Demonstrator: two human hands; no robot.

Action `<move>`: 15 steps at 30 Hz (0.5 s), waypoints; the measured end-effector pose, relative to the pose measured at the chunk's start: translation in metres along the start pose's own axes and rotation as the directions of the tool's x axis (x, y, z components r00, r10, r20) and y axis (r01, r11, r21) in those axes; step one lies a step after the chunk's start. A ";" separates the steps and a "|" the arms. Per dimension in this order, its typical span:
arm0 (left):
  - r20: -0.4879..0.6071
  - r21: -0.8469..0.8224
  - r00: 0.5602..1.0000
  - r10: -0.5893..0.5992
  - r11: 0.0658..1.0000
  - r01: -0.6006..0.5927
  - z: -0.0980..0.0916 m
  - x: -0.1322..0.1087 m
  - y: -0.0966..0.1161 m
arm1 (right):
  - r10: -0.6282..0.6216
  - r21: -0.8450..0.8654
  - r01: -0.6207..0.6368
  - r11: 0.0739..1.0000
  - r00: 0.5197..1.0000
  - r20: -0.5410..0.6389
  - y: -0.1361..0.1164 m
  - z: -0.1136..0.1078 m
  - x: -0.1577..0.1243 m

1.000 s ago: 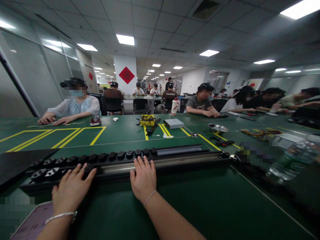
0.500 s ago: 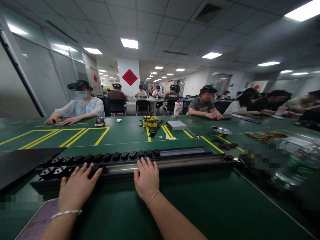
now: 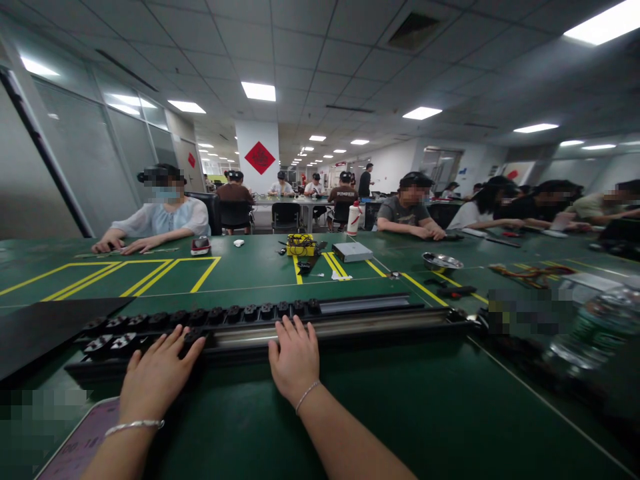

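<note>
Big office rm [image 3: 387, 160] holds long, green, yellow-taped worktop [image 3: 390, 407], w/ blk track [image 3: 370, 328] lying crosswise on its near part, L grip [image 3: 159, 367] & R grip [image 3: 296, 359] laid over it, both splayed & unclenched, blk modules [image 3: 124, 343] nr L grip.

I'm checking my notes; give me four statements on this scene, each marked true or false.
1. The bare left hand and bare right hand are at the long black rail with shiny metal. True.
2. The right hand grips the white bottle with red cap. False: that bottle stands farther back.
3. A silvery bracelet circles each wrist. True.
4. The yellow box under black cables is right of the flat grey box. False: it is left.
</note>
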State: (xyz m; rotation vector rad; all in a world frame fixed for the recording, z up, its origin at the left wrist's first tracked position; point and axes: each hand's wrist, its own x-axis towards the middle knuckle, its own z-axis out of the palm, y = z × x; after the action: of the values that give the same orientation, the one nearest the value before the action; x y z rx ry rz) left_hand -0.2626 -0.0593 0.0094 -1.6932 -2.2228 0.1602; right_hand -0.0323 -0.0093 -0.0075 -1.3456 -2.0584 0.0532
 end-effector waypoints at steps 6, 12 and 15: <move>-0.024 -0.037 1.000 0.000 0.999 -0.001 0.001 0.000 0.000 | 0.004 0.004 -0.004 1.000 1.000 0.001 0.000 -0.001 0.000; -0.005 -0.039 1.000 -0.004 0.999 0.004 -0.001 0.000 0.001 | 0.006 0.001 -0.006 1.000 1.000 0.012 -0.001 -0.002 -0.001; 0.015 -0.003 1.000 0.004 1.000 -0.004 -0.006 -0.001 0.002 | 0.008 0.005 -0.008 1.000 1.000 0.010 -0.001 -0.002 -0.001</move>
State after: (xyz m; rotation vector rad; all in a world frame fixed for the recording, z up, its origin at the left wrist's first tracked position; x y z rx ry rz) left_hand -0.2589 -0.0606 0.0138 -1.7040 -2.2316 0.1708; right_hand -0.0321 -0.0110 -0.0062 -1.3524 -2.0600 0.0688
